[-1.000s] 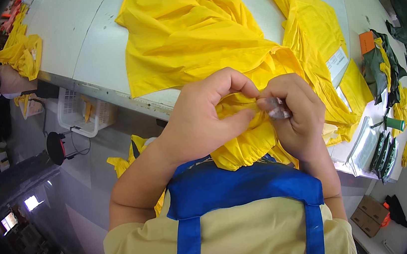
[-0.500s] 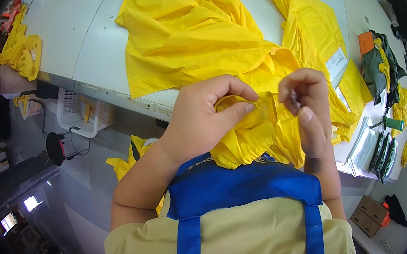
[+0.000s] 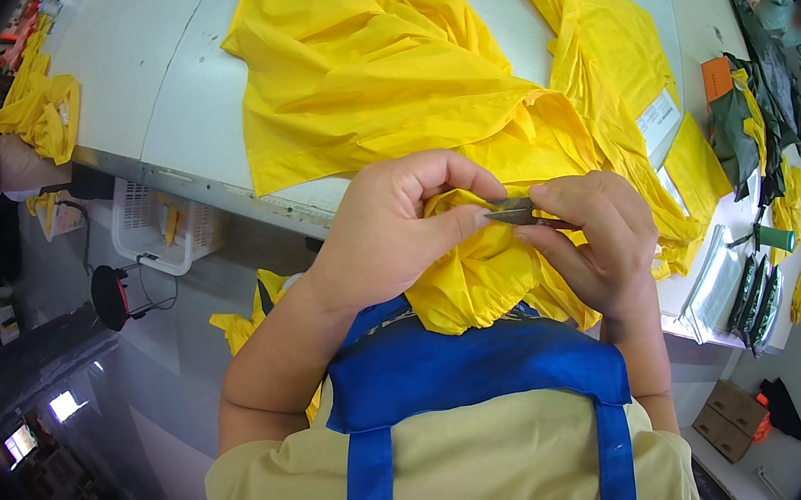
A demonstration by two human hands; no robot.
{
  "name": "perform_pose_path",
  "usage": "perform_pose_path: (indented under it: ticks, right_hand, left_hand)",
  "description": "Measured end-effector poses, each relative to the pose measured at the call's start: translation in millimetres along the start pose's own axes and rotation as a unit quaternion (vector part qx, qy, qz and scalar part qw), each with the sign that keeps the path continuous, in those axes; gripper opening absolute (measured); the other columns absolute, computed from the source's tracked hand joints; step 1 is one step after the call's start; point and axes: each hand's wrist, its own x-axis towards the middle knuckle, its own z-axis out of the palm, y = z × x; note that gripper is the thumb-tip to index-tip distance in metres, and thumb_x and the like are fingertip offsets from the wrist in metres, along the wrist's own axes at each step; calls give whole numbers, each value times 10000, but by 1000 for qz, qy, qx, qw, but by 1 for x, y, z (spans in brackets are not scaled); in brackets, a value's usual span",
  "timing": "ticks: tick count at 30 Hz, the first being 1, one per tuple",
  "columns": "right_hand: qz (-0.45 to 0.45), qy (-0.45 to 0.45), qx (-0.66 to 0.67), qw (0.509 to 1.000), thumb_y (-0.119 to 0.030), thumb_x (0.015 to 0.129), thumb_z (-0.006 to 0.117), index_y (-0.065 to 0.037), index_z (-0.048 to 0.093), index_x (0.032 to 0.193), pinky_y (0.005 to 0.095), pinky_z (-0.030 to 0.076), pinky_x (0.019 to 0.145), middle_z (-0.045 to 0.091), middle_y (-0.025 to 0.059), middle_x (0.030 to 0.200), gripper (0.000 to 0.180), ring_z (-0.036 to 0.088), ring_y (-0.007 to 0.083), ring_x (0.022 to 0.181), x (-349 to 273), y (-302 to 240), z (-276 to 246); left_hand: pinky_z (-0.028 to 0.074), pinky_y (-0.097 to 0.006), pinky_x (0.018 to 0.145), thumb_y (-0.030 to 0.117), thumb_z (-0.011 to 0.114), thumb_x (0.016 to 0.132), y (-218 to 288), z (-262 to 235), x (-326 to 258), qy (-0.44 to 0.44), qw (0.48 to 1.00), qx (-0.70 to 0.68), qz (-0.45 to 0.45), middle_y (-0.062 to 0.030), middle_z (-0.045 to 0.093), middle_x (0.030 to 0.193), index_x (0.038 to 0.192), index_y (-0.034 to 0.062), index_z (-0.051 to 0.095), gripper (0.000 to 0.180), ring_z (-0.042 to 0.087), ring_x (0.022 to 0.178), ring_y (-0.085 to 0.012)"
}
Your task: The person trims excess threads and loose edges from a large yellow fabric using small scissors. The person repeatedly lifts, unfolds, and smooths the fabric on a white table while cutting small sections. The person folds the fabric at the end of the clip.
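A pinch of yellow fabric from a garment point(image 3: 351, 78) is held between the thumb and forefinger of my left hand point(image 3: 392, 216). Below my fingers hangs its gathered edge point(image 3: 476, 306), against the blue apron. My right hand point(image 3: 606, 236) grips a pair of small dark thread snips point(image 3: 513, 212), whose pointed blades reach to my left thumb tip at the cloth. Whether the blades touch a thread there is too small to tell. The rest of the garment spreads over the pale table point(image 3: 192, 66) beyond my hands.
Another yellow garment point(image 3: 609, 39) lies to the right with a white paper label point(image 3: 658, 122) on it. A white plastic basket point(image 3: 188, 249) stands below the table's left edge. People work at far left and upper right. Green roll point(image 3: 773, 239) and dark packages sit at right.
My right hand has turned and moved slightly left and down, bringing the snips' blades into view at my left thumb. The left hand keeps its pinch. A person has appeared at upper right.
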Motion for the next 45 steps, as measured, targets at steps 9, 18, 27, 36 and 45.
perform_pose_path:
  ticks: [9, 18, 27, 36, 45]
  right_hand:
    - [7, 0, -1, 1000, -123, 645, 779, -60, 629, 850, 318, 425, 533, 636, 60, 740, 262, 580, 218, 588, -2, 1, 1]
    - [-40, 14, -40, 998, -103, 651, 780, -56, 630, 835, 297, 425, 536, 629, 62, 726, 242, 571, 205, 577, 0, 1, 3]
    - [347, 205, 281, 871, -20, 821, 609, 16, 508, 1133, 173, 368, 668, 466, -4, 871, 330, 432, 56, 708, -20, 70, 18]
    - [501, 74, 27, 862, -190, 874, 601, -18, 627, 942, 232, 360, 595, 486, -31, 727, 186, 424, 74, 656, -80, 209, 27]
    - [472, -98, -3, 876, -116, 802, 628, -8, 451, 706, 278, 304, 524, 350, -6, 610, 229, 336, 98, 583, -70, 118, 15]
  left_hand:
    - [467, -174, 715, -35, 625, 829, 0, -3, 0, -11, 999, -32, -13, -20, 612, 908, 1017, -33, 604, 189, 562, 791, -39]
    - [468, -169, 712, -87, 581, 802, 7, -4, 0, -10, 996, -83, -38, -23, 608, 920, 1027, -39, 599, 231, 566, 786, -35]
    - [474, -273, 757, 15, 669, 737, 0, -32, -7, -9, 985, 151, 87, -45, 603, 940, 972, 7, 600, 245, 591, 843, -152]
    - [434, -414, 893, -102, 513, 688, -9, -218, -60, 169, 614, 757, -144, -142, 558, 1151, 1106, 75, 580, 459, 513, 1068, -347]
    - [269, -411, 1086, 318, 707, 777, -148, -298, 44, 390, 862, 315, -79, -275, 337, 1382, 1392, -60, 235, 862, 328, 1297, -386]
